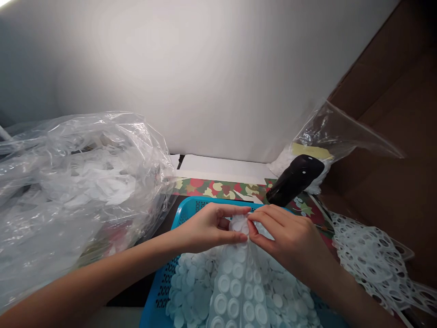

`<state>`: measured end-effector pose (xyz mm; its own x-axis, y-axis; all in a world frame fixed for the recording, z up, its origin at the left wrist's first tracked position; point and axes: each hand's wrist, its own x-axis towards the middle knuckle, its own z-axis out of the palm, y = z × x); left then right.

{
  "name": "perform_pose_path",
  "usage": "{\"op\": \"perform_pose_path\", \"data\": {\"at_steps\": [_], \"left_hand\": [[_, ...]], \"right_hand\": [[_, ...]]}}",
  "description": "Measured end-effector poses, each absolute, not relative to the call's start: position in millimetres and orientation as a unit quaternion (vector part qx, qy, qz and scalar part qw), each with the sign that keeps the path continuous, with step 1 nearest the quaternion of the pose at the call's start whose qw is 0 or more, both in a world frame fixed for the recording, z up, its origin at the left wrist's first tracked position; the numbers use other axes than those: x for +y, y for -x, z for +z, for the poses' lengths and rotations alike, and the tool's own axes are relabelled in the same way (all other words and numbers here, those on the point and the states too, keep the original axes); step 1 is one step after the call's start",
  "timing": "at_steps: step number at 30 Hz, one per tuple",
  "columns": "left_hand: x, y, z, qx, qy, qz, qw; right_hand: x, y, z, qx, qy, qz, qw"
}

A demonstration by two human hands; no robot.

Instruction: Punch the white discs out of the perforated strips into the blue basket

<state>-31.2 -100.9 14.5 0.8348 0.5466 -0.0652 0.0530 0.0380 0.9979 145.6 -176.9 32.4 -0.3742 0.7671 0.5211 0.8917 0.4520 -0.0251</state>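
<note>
Two hands meet over a blue basket [160,291] heaped with loose white discs [191,287]. The left hand [208,225] and the right hand [288,237] each pinch, in a narrow fingertip grip, the top edge of a white sheet of punched discs [239,282] that hangs down into the basket. The surface under the basket is covered by a red and green leaf-patterned cloth [218,187]. On the left lies a big crumpled clear plastic bag [78,182]; behind the hands a black tool [294,180] leans on a smaller bag [327,136]. To the right, spent perforated sheets [372,259] rest against brown cardboard [396,114]. A plain white wall [205,68] closes the back.
</note>
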Motion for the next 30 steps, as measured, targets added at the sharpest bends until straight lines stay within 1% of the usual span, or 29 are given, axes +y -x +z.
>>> {"op": "perform_pose_path", "data": {"at_steps": [5,10,13,16,18,21,24,30], "left_hand": [[-100.5,31.1,15.2,0.217,-0.676,0.180,0.681],[-100.4,32.4,12.6,0.216,-0.691,0.171,0.669],[-100.7,32.8,13.0,0.208,-0.687,0.169,0.675],[-101.2,32.7,14.9,0.217,-0.691,0.168,0.669],[-101.7,32.5,15.8,0.223,-0.698,0.166,0.660],[-102.8,31.9,15.5,0.222,-0.701,0.164,0.658],[-103.8,31.7,14.2,0.206,-0.685,0.161,0.679],[-104.7,32.2,13.3,0.189,-0.679,0.155,0.692]], "right_hand": [[-172.8,-149.9,37.0,-0.778,0.566,-0.048,0.269],[-168.1,-158.9,45.1,-0.735,0.611,-0.054,0.289],[-170.8,-163.5,52.9,-0.734,0.619,-0.063,0.274],[-176.5,-161.5,56.7,-0.770,0.594,-0.030,0.231],[-179.2,-157.4,53.6,-0.800,0.559,-0.011,0.219],[-179.4,-152.1,42.4,-0.832,0.508,-0.023,0.220],[-176.7,-150.1,31.2,-0.845,0.480,-0.047,0.231],[-175.3,-144.9,26.3,-0.848,0.469,-0.072,0.238]]}}
